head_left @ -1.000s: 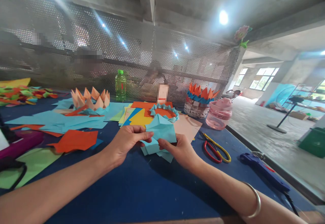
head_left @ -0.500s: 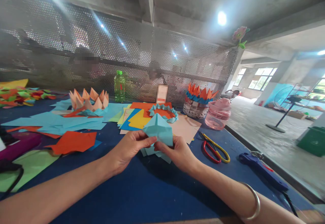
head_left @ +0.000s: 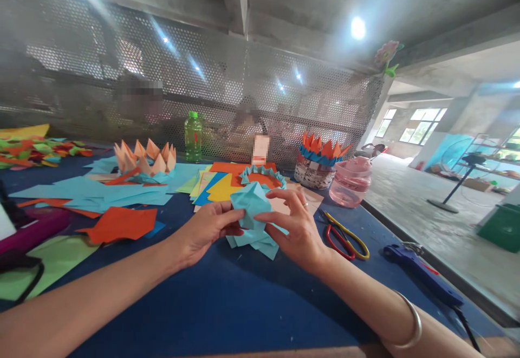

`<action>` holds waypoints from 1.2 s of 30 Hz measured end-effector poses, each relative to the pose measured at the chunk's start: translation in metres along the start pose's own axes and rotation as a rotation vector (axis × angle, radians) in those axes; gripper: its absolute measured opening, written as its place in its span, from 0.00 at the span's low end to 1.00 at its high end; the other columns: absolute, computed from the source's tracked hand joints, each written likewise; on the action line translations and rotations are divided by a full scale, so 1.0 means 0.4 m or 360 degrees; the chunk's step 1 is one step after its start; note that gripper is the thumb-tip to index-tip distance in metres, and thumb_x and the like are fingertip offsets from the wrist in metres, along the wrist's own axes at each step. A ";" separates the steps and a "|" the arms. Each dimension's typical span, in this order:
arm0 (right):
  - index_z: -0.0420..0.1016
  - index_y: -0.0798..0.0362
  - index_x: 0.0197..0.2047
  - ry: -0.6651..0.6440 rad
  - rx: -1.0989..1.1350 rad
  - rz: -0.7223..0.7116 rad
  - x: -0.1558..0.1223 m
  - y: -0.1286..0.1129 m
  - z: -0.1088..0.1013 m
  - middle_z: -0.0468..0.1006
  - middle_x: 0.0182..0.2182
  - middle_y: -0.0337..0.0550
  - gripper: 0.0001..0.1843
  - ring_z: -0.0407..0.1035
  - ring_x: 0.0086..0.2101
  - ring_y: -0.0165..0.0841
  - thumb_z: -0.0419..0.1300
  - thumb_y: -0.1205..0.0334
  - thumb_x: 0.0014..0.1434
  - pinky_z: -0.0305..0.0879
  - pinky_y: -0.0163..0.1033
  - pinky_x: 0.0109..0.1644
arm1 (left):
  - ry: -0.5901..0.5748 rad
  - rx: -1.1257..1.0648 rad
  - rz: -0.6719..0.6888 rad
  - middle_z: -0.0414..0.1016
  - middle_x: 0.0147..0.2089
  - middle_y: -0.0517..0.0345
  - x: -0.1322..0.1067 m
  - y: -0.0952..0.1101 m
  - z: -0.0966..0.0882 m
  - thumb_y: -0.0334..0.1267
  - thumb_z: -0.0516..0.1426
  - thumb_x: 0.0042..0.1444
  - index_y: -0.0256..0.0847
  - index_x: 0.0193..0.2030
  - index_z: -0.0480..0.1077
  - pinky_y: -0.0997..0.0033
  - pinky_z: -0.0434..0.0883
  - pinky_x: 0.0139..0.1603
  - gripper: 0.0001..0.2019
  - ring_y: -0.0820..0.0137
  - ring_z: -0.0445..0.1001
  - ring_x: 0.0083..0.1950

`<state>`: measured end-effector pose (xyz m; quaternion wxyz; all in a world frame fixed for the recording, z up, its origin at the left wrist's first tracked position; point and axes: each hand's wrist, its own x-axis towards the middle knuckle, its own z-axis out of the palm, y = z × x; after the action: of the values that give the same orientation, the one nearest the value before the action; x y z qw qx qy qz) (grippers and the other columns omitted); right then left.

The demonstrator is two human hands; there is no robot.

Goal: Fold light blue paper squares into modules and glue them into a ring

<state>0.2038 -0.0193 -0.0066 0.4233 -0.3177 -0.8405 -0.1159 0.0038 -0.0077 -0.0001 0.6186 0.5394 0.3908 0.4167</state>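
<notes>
A light blue folded paper piece is held up over the dark blue table. My left hand pinches its left side, fingers closed on the paper. From the right, my right hand grips it between thumb and forefinger, with the other fingers spread above. Several more light blue folded pieces lie on the table just under my hands.
Red and yellow scissors and a blue glue gun lie to the right. Coloured paper sheets, paper crowns, a green bottle, a pink jar and a paper-topped basket stand behind. A perforated metal screen backs the table.
The blue piece has been turned and squeezed narrower. My right hand has risen from below the paper to its right side, with its fingers now spread.
</notes>
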 end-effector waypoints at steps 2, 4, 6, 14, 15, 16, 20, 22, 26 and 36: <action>0.78 0.43 0.37 -0.0053 -0.0012 -0.0049 0.001 0.000 0.000 0.69 0.47 0.42 0.09 0.61 0.47 0.37 0.59 0.65 0.58 0.60 0.48 0.52 | -0.0020 0.0017 0.0024 0.77 0.33 0.59 -0.001 0.000 0.000 0.41 0.62 0.47 0.39 0.33 0.75 0.73 0.70 0.39 0.09 0.73 0.72 0.33; 0.79 0.43 0.35 -0.0078 0.0013 -0.0045 0.000 -0.001 0.003 0.71 0.45 0.41 0.07 0.61 0.47 0.37 0.60 0.63 0.58 0.60 0.47 0.52 | -0.0023 0.0010 0.0033 0.77 0.33 0.59 -0.002 0.001 0.000 0.41 0.63 0.47 0.39 0.33 0.75 0.72 0.71 0.40 0.08 0.73 0.72 0.34; 0.79 0.44 0.35 -0.0077 0.0050 -0.0009 -0.001 -0.003 0.006 0.71 0.45 0.42 0.05 0.61 0.47 0.37 0.61 0.61 0.57 0.60 0.47 0.52 | -0.0031 -0.0002 0.0033 0.77 0.34 0.58 -0.002 0.000 0.000 0.41 0.63 0.47 0.40 0.33 0.76 0.71 0.71 0.41 0.09 0.72 0.73 0.34; 0.76 0.50 0.29 0.0118 0.0286 0.0489 -0.001 -0.012 0.021 0.68 0.46 0.46 0.06 0.62 0.48 0.39 0.66 0.57 0.51 0.60 0.47 0.51 | -0.0138 -0.0020 0.0067 0.78 0.44 0.54 -0.007 -0.008 0.004 0.42 0.63 0.47 0.42 0.41 0.76 0.69 0.72 0.46 0.14 0.67 0.76 0.42; 0.75 0.51 0.28 0.0118 0.0334 0.0551 -0.001 -0.012 0.024 0.68 0.46 0.46 0.07 0.62 0.48 0.39 0.66 0.57 0.50 0.59 0.48 0.52 | -0.0156 -0.0019 0.0075 0.78 0.44 0.54 -0.007 -0.010 0.005 0.42 0.63 0.48 0.42 0.42 0.76 0.69 0.72 0.46 0.14 0.67 0.76 0.43; 0.75 0.51 0.28 0.0110 0.0389 0.0609 -0.001 -0.013 0.027 0.68 0.46 0.46 0.08 0.62 0.49 0.39 0.66 0.57 0.50 0.58 0.48 0.53 | -0.0168 -0.0021 0.0080 0.78 0.45 0.54 -0.008 -0.010 0.006 0.41 0.63 0.48 0.42 0.43 0.76 0.69 0.72 0.46 0.14 0.66 0.76 0.44; 0.72 0.53 0.26 0.0138 0.0636 0.0771 0.000 -0.018 0.034 0.70 0.45 0.46 0.08 0.63 0.50 0.38 0.65 0.59 0.51 0.58 0.45 0.54 | -0.0182 -0.0043 0.0073 0.78 0.45 0.53 -0.011 -0.013 0.009 0.40 0.63 0.49 0.41 0.42 0.76 0.69 0.72 0.48 0.13 0.64 0.75 0.48; 0.71 0.53 0.26 0.0142 0.0745 0.0842 0.001 -0.022 0.036 0.72 0.43 0.45 0.09 0.65 0.49 0.37 0.65 0.59 0.51 0.59 0.43 0.53 | -0.0195 -0.0042 0.0079 0.78 0.46 0.54 -0.012 -0.014 0.009 0.40 0.62 0.51 0.42 0.43 0.76 0.69 0.72 0.48 0.12 0.64 0.75 0.49; 0.68 0.54 0.26 0.0012 0.0973 0.1078 0.000 -0.025 0.045 0.73 0.26 0.38 0.12 0.68 0.31 0.31 0.63 0.55 0.52 0.63 0.36 0.37 | -0.0232 -0.0029 0.0074 0.78 0.48 0.54 -0.011 -0.018 0.010 0.40 0.61 0.52 0.43 0.45 0.75 0.70 0.72 0.48 0.13 0.65 0.75 0.49; 0.67 0.55 0.24 0.0104 0.0981 0.1108 -0.001 -0.026 0.052 0.70 0.21 0.35 0.12 0.63 0.25 0.27 0.64 0.57 0.51 0.60 0.32 0.30 | -0.0166 0.0152 -0.0006 0.80 0.39 0.53 -0.016 -0.018 0.020 0.45 0.61 0.50 0.37 0.38 0.76 0.71 0.73 0.42 0.14 0.65 0.77 0.43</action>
<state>0.1841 -0.0181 -0.0191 0.5381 -0.4364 -0.6653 0.2782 0.0099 -0.0169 -0.0062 0.6124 0.5886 0.3786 0.3677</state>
